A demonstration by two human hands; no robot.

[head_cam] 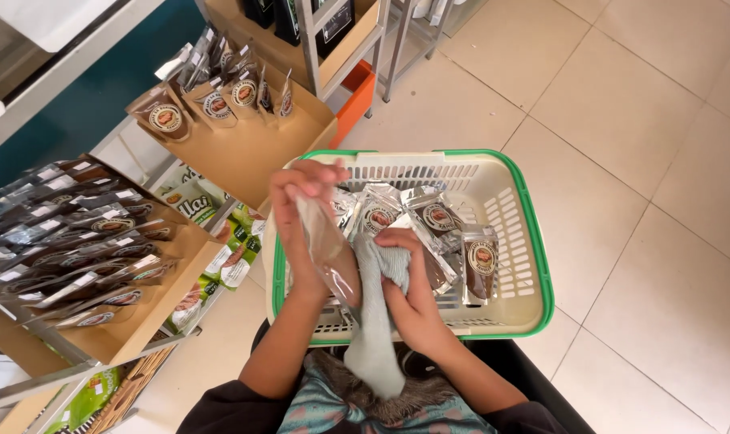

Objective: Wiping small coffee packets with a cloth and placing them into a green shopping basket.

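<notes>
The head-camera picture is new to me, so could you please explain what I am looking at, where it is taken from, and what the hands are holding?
There is no machine here: a camera worn on a person's head looks down at their own two bare hands. The left hand holds up a clear plastic pouch. The right hand presses a pale grey-green cloth against that pouch. Both hands are over a cream plastic basket with a green rim, which holds more sealed pouches with round labels and dark contents. To the left stand cardboard display trays stocked with similar pouches, with green packets on a shelf below. The floor is pale tile.
</notes>
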